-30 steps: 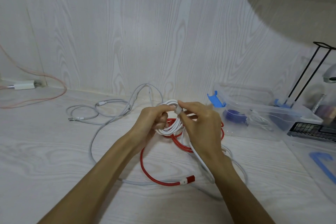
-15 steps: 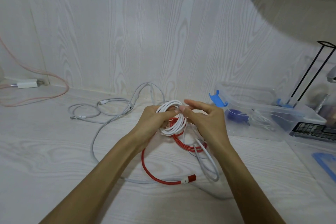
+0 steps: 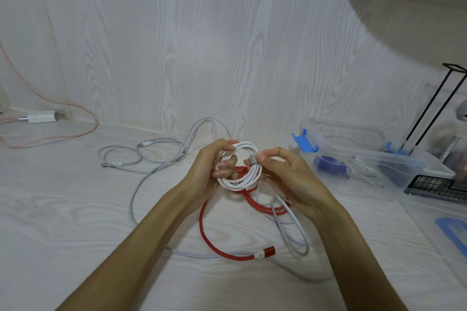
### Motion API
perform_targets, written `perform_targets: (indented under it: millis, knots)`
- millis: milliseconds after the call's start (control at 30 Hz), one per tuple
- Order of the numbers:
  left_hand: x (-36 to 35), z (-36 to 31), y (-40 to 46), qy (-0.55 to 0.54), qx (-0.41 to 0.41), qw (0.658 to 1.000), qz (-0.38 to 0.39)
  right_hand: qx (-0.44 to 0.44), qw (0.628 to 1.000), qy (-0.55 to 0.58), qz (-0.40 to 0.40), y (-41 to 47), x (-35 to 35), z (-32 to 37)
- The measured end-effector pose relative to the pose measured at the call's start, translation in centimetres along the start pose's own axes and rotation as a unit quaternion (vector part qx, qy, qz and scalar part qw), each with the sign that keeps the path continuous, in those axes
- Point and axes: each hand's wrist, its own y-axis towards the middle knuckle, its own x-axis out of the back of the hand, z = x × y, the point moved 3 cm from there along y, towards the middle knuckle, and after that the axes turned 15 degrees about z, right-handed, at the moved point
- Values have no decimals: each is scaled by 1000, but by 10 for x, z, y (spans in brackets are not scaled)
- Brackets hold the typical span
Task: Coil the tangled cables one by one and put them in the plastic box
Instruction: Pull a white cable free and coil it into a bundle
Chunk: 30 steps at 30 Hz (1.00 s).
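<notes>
A white cable [image 3: 249,174] is wound into a small round coil held above the table's middle. My left hand [image 3: 213,166] grips the coil's left side, fingers through the loops. My right hand [image 3: 283,171] pinches the cable's grey plug end at the coil's right side. Under the hands a red cable [image 3: 209,235] lies in loose loops, tangled with a pale grey cable [image 3: 295,235]. The clear plastic box [image 3: 374,159] with blue clips stands to the right, with a blue coil and a white cable inside.
More grey cable [image 3: 141,156] sprawls at the back left. A white charger [image 3: 41,116] with a pink cord lies far left by the wall. A black wire rack [image 3: 434,184] and the box lid [image 3: 452,232] sit at the right. A white shelf overhangs the top right.
The white coil has been lifted and turned so its ring faces me. My right hand has shifted from the coil's top to its right side, still pinching the plug end.
</notes>
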Motion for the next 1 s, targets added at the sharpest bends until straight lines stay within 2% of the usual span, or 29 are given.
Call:
perform_targets:
  millis: [67, 167, 300, 400, 467, 533, 600, 700, 767, 833, 900, 933, 1000]
  knots:
    - [-2, 0, 1, -57, -5, 998, 27, 26, 999, -33, -28, 1, 0, 3]
    - [1, 4, 4, -55, -8, 998, -13, 47, 997, -27, -51, 3, -1, 3]
    - [-2, -6, 8, 58, 19, 995, -77, 40, 997, -13, -71, 0, 1, 20]
    - [-17, -16, 7, 169, 49, 979, -101, 73, 990, -28, -117, -8, 1, 40]
    - [-35, -24, 7, 259, 30, 959, -116, 97, 984, -47, -142, -18, -2, 51]
    - [-50, -27, 9, 299, -12, 946, -128, 104, 981, -65, -154, -27, -6, 56]
    - [-67, -30, 10, 297, -53, 943, -138, 79, 985, -23, -149, -39, -5, 63]
    - [-94, -32, 17, 288, -110, 937, -166, -27, 995, 70, -66, -57, -8, 69]
    - [-110, -32, 24, 289, -126, 932, -181, -60, 991, 111, -38, -65, -14, 68]
    - [-129, -27, 33, 276, -118, 940, -160, -29, 983, 164, -74, -70, -10, 74]
    - [-143, -21, 42, 289, -99, 945, -117, -2, 975, 162, -149, -74, 3, 83]
    - [-148, -19, 46, 322, -89, 937, -101, 8, 971, 152, -185, -76, 12, 89]
    - [-156, -19, 56, 428, -64, 899, -73, 19, 965, 104, -238, -81, 36, 103]
